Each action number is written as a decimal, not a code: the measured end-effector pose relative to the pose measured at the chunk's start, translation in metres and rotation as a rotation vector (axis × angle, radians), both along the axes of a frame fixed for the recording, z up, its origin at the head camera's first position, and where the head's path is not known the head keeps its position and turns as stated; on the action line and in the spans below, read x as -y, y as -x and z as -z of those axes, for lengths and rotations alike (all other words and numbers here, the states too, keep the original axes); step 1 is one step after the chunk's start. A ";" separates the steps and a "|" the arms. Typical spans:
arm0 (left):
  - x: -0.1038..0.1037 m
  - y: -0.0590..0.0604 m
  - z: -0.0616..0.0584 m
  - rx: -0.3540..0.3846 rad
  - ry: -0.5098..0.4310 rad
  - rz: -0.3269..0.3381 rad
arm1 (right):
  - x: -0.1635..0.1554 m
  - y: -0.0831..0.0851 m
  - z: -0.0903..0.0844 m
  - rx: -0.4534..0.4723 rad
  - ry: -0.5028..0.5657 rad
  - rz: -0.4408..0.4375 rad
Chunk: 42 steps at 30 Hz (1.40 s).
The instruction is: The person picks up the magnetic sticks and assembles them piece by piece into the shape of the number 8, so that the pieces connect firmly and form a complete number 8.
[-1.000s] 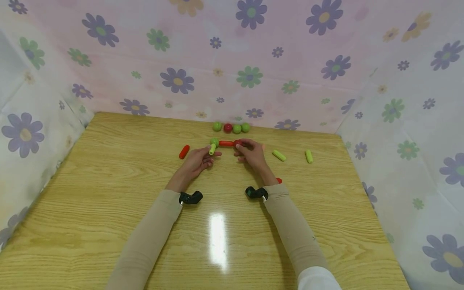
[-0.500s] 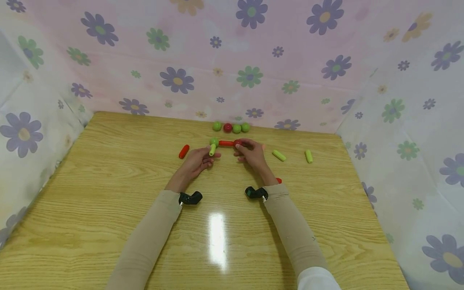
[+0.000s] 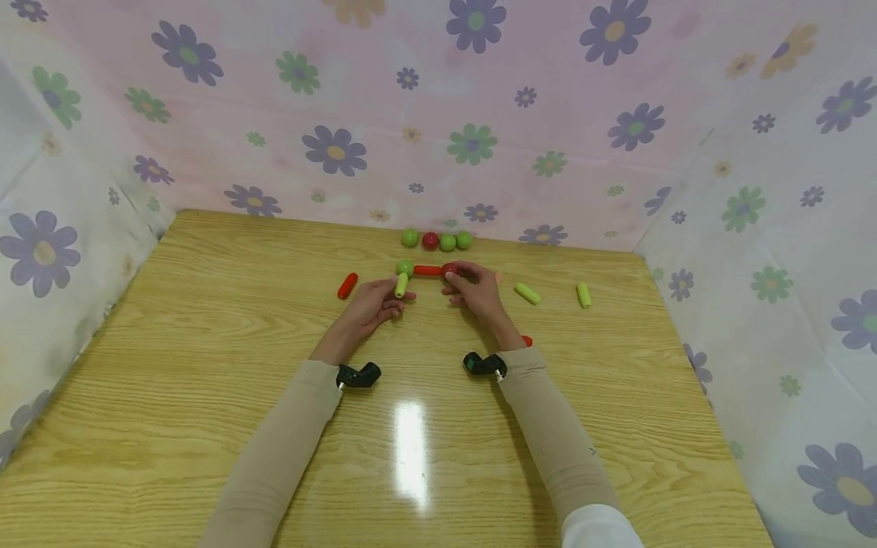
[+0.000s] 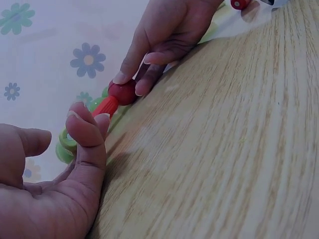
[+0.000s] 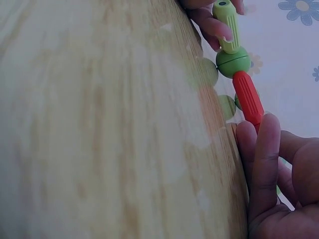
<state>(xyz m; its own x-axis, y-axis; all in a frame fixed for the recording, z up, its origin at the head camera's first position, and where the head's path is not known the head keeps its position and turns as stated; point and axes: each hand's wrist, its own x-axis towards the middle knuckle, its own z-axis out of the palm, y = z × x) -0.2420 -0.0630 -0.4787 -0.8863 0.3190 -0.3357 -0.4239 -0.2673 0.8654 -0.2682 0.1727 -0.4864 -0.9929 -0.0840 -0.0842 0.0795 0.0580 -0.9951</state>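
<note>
A light-green ridged stick (image 3: 401, 287) is joined to a green ball (image 3: 405, 267), and a red ridged stick (image 3: 428, 271) links that ball to a red ball (image 4: 123, 93). My left hand (image 3: 370, 306) holds the light-green stick loosely between thumb and fingers; its hollow end points toward me. On the other side, my right hand (image 3: 483, 295) pinches the red ball, thumb on the near face. Seen from the right wrist, the green ball (image 5: 233, 62) has a seam round it. The right fingers hide the red ball there.
Behind the joined pieces, several balls, green (image 3: 448, 243) and red (image 3: 430, 241), line the back. A loose red stick (image 3: 348, 286) lies left; light-green sticks (image 3: 527, 294) (image 3: 584, 295) lie right. Another red piece (image 3: 527, 341) shows partly beside the right wrist. Flowered cloth (image 3: 473, 144) hangs behind.
The near end of the light-green stick has swung slightly toward me and to the right. My left hand has shifted a little left; the right hand has stayed put on the red ball.
</note>
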 end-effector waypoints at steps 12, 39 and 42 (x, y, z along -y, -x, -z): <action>0.003 -0.005 -0.004 -0.015 0.107 0.016 | 0.001 0.000 0.001 -0.003 0.012 -0.003; 0.020 -0.021 0.000 -0.140 0.177 0.081 | 0.002 -0.001 -0.001 0.010 0.013 0.011; 0.020 -0.022 -0.002 -0.129 0.192 0.079 | 0.002 -0.001 -0.001 0.003 0.015 0.011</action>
